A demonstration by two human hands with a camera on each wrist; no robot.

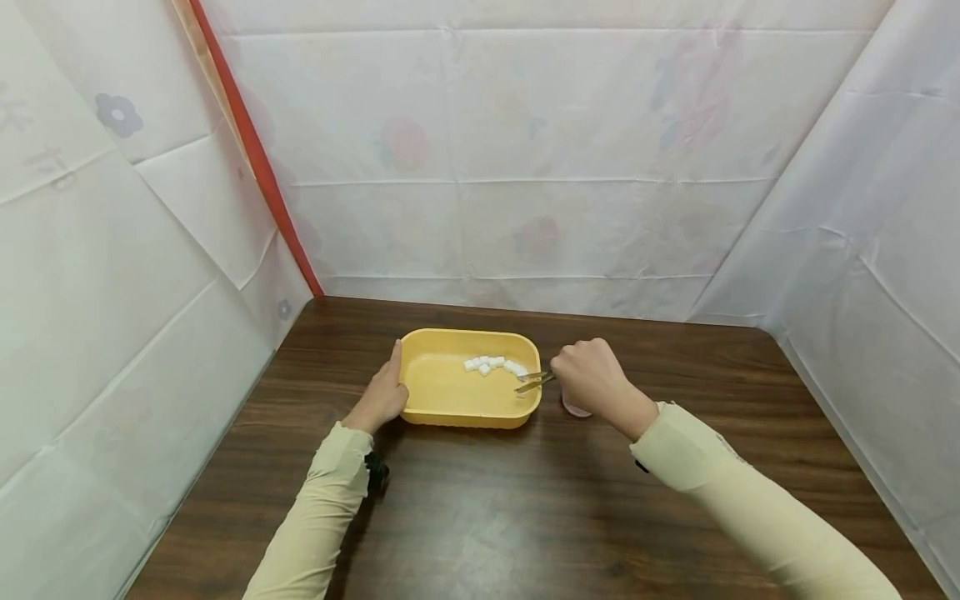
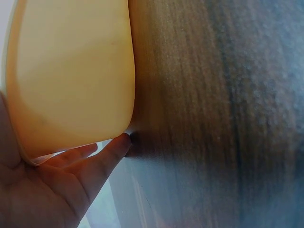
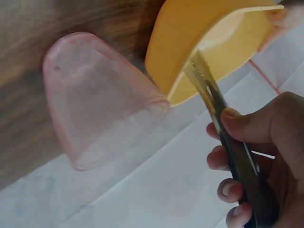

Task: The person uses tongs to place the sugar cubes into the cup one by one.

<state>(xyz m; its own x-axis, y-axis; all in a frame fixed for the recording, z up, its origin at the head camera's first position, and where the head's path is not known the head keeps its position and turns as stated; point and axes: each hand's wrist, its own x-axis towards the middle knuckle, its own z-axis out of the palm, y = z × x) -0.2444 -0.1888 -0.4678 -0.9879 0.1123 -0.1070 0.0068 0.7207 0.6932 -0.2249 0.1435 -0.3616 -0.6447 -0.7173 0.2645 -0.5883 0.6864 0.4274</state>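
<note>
A yellow rectangular basin [image 1: 442,396] rests on the table, with several small white cubes [image 1: 483,364] on its floor toward the back right. At its left end my left hand [image 1: 381,396] grips the wall, thumb over the rim and fingers down the outside, as the left wrist view [image 2: 66,185] shows. My right hand [image 1: 596,375] holds metal tongs [image 3: 221,107] by their handles. Their tips are apart and reach over the right rim, close to the cubes; I cannot tell whether they touch one. Below my right hand stands a clear pinkish cup [image 3: 102,104], mostly hidden in the head view.
The dark wood-grain table [image 1: 480,508] runs back to white sheeting [image 1: 465,125] with faint prints, which also hangs on the left and right. A red strip [image 1: 258,158] runs down the left back corner.
</note>
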